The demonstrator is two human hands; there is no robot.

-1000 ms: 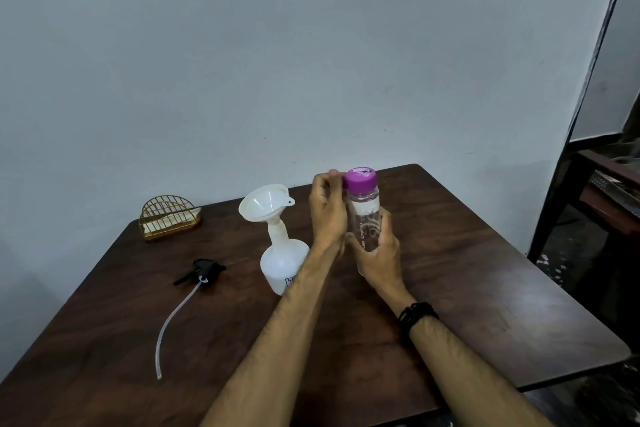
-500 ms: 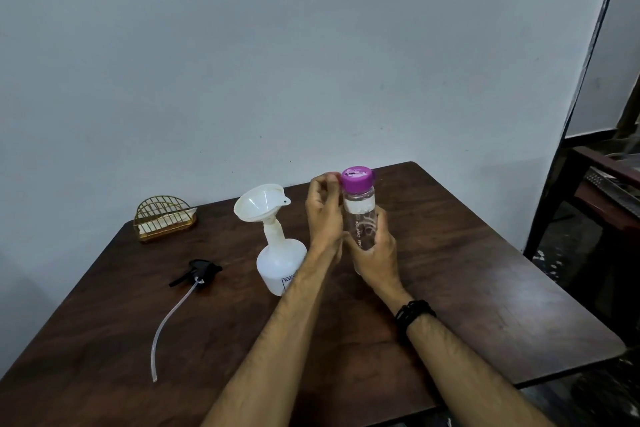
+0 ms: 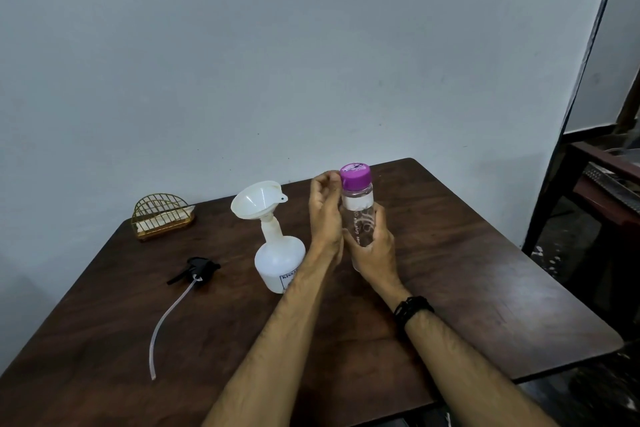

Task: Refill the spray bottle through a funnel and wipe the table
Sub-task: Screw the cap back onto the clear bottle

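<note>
A clear water bottle (image 3: 358, 215) with a purple cap (image 3: 355, 176) stands upright above the dark wooden table (image 3: 467, 281). My right hand (image 3: 375, 251) grips its lower body. My left hand (image 3: 323, 215) is beside the bottle with its fingertips curled against the left edge of the cap. To the left stands the white spray bottle (image 3: 278, 258) with a white funnel (image 3: 256, 199) seated in its neck. The black spray head (image 3: 197, 269) with its clear dip tube (image 3: 166, 322) lies on the table further left.
A gold wire holder (image 3: 161, 218) with white napkins sits at the table's back left, near the wall. Dark furniture (image 3: 602, 184) stands off the table's right side. The table's right edge lies close to my right forearm.
The hands and bottle have barely shifted. My left fingers stay at the purple cap, and the cap remains on the bottle.
</note>
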